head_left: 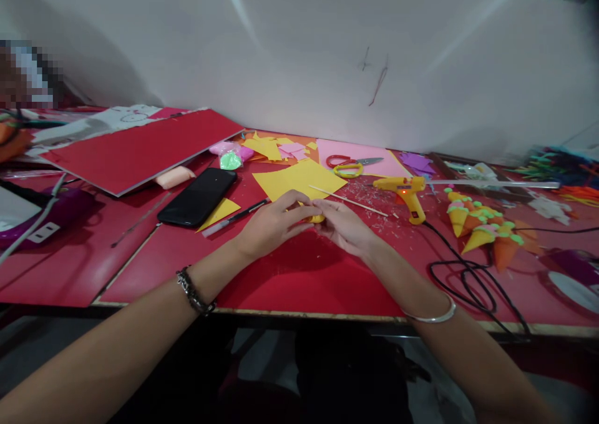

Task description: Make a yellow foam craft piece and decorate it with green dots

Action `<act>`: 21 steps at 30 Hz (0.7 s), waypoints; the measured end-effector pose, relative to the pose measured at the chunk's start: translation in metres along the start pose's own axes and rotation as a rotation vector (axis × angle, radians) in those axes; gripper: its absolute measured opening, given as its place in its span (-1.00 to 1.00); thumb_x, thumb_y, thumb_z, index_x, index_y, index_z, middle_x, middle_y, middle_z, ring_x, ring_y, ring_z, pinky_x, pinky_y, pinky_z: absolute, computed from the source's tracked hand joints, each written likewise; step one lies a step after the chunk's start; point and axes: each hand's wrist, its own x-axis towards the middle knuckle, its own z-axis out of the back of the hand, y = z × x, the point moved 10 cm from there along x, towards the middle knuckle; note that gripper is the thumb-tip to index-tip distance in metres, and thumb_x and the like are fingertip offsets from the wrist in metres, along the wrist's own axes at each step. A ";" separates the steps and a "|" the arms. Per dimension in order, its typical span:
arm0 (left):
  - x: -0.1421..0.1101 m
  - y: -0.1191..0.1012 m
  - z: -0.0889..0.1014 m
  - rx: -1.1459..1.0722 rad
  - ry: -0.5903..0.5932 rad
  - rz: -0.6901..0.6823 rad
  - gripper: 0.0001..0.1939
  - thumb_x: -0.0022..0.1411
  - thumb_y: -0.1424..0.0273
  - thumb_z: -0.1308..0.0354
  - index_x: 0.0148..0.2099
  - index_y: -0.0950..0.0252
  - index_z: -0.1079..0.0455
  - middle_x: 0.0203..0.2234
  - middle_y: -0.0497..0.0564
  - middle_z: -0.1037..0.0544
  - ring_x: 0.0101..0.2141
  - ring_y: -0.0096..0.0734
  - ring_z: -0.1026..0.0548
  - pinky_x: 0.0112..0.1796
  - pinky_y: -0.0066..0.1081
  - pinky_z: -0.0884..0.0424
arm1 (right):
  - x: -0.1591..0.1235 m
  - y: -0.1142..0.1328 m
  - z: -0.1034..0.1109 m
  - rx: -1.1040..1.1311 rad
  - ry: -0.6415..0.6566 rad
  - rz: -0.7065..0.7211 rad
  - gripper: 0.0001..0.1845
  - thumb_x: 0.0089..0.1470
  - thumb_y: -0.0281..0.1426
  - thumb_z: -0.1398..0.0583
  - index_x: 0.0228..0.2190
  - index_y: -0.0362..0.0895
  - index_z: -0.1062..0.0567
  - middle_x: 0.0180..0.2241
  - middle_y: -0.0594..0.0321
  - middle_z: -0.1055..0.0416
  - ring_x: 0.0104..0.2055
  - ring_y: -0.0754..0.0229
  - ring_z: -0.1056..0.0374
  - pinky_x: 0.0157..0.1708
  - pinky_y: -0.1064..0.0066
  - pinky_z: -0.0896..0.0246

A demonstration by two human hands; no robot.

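Note:
Above the table's front half, my left hand and my right hand meet at the fingertips. Between them is a small yellow piece, mostly covered by fingers, so its exact shape is hidden. Both hands are closed on it. Just beyond lies a yellow sheet with a thin wooden stick across its right corner. Red and yellow-handled scissors rest behind, blades pointing right. To the right, a yellow glue gun lies with its small light glowing and a clear glue stick sticking out of its back.
A black phone and a pen lie left of my hands. A large red board leans at the back left. Several small cone crafts sit right, near the looped black cord. A white wall closes off the back.

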 end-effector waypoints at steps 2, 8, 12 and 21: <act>0.001 0.001 0.002 -0.014 -0.021 0.014 -0.75 0.17 0.36 -0.01 -0.07 0.22 -0.30 -0.23 0.04 -0.33 -0.22 -0.46 -0.36 -0.22 -0.46 -0.35 | 0.000 0.000 -0.001 0.004 0.004 -0.008 -0.83 -0.14 -0.30 -0.23 -0.48 -0.15 -0.45 -0.61 0.39 -0.33 -0.64 0.47 -0.17 -0.66 0.63 -0.08; 0.003 0.010 0.014 -0.090 -0.115 0.099 -0.78 0.14 0.40 -0.06 -0.13 0.28 -0.33 -0.30 0.03 -0.37 -0.26 -0.47 -0.36 -0.24 -0.46 -0.36 | -0.003 0.008 -0.009 0.053 0.084 0.045 -0.81 -0.13 -0.30 -0.23 -0.41 -0.13 -0.46 -0.46 0.35 -0.38 -0.48 0.43 -0.28 -0.51 0.61 -0.21; 0.002 0.018 0.017 -0.164 -0.155 0.163 -0.80 0.13 0.37 -0.07 -0.16 0.28 -0.35 -0.32 0.02 -0.37 -0.30 -0.49 -0.37 -0.29 -0.49 -0.38 | -0.003 0.014 -0.011 0.035 0.111 0.130 -0.82 -0.15 -0.37 -0.25 -0.38 -0.11 -0.46 -0.40 0.36 -0.38 -0.44 0.45 -0.28 -0.43 0.60 -0.23; 0.001 0.016 0.021 -0.153 -0.176 0.167 -0.81 0.12 0.39 -0.09 -0.18 0.28 -0.37 -0.40 -0.02 -0.37 -0.39 -0.55 -0.36 -0.35 -0.52 -0.37 | -0.001 0.016 -0.007 -0.019 0.093 0.184 -0.81 -0.19 -0.39 -0.27 -0.40 -0.10 -0.46 -0.42 0.38 -0.38 -0.42 0.44 -0.29 -0.34 0.54 -0.24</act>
